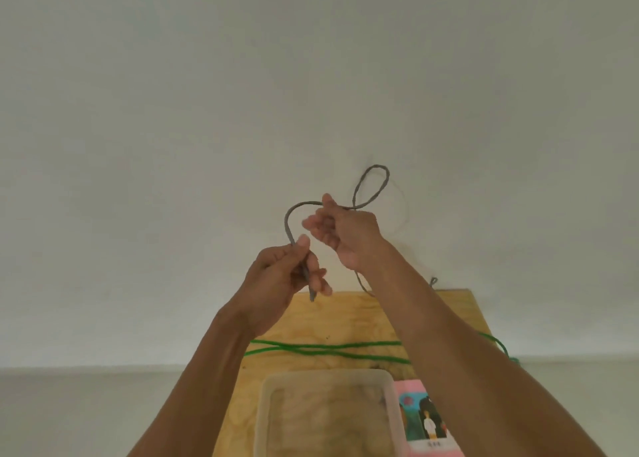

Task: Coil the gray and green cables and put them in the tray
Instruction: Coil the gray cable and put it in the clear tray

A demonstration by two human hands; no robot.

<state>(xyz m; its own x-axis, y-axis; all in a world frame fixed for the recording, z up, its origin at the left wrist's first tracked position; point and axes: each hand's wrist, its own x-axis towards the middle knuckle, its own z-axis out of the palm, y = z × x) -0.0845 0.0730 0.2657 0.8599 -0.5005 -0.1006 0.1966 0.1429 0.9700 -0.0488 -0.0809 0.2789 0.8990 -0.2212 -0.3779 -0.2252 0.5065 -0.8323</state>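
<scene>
Gray cable (294, 221) raised above the tray (326, 411), its end pinched in the left hand (280, 277), a loop beyond the gripping right hand (342, 230); slack between grips may spring open, undoing the coil.

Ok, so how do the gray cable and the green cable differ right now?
The gray cable is held up in the air, pinched by the left hand and right hand, and bent into loops; the green cable lies untouched across the wooden board in long, nearly straight strands. Neither is in the tray yet.
</scene>
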